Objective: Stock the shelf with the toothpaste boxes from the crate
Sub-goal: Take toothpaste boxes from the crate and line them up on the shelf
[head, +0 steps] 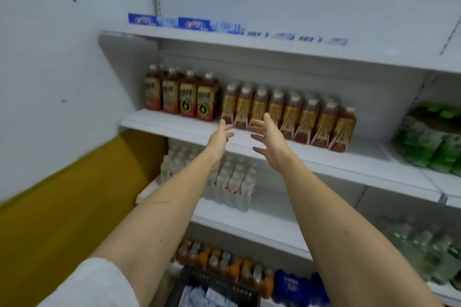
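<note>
reaching forward with both arms, the person holds nothing: the left hand [220,136] and the right hand [268,138] hang in front of the middle shelf, palms facing each other, fingers spread and relaxed. four toothpaste boxes [209,25] already lie in a row along the front of the top shelf [374,58], well above the fingertips and out of contact with them. to the right of that row the top shelf looks bare. the crate [219,286] sits at the bottom edge of the view, below the forearms, with pale packages visible inside; blur prevents a count. judged from this, stocking is partly done and more boxes remain to transfer.
</note>
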A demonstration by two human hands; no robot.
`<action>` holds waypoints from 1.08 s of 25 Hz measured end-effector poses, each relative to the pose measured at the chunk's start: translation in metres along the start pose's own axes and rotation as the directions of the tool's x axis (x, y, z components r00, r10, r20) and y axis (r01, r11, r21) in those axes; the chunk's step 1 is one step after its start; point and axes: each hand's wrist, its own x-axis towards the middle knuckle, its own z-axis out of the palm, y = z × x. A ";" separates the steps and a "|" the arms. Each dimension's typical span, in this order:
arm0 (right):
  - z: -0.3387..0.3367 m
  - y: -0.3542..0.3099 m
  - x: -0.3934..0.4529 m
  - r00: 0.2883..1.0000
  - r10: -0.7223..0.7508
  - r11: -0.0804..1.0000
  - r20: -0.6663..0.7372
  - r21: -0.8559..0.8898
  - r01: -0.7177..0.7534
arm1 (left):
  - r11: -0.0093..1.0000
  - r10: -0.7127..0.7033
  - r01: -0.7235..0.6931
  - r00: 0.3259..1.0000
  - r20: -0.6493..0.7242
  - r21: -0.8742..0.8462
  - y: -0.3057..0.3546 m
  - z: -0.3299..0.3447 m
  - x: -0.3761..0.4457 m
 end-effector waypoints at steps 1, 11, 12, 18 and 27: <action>0.008 0.018 -0.005 0.999 0.033 0.999 0.020 0.007 -0.033 | 0.999 -0.037 0.037 0.999 -0.017 0.011 -0.018 -0.008 -0.010; 0.090 0.193 -0.015 0.915 0.385 0.923 0.121 -0.039 -0.384 | 0.930 -0.361 0.365 0.927 -0.100 0.029 -0.180 -0.085 -0.025; 0.097 0.211 -0.012 0.898 0.420 0.908 0.129 -0.060 -0.416 | 0.917 -0.394 0.399 0.914 -0.098 0.030 -0.198 -0.092 -0.022; 0.124 0.323 -0.008 0.769 0.632 0.775 0.098 -0.086 -0.626 | 0.787 -0.615 0.616 0.785 -0.075 -0.008 -0.335 -0.132 -0.008; 0.107 0.478 -0.023 0.487 0.872 0.487 0.048 -0.180 -0.855 | 0.480 -0.876 0.867 0.467 -0.119 -0.134 -0.499 -0.102 -0.033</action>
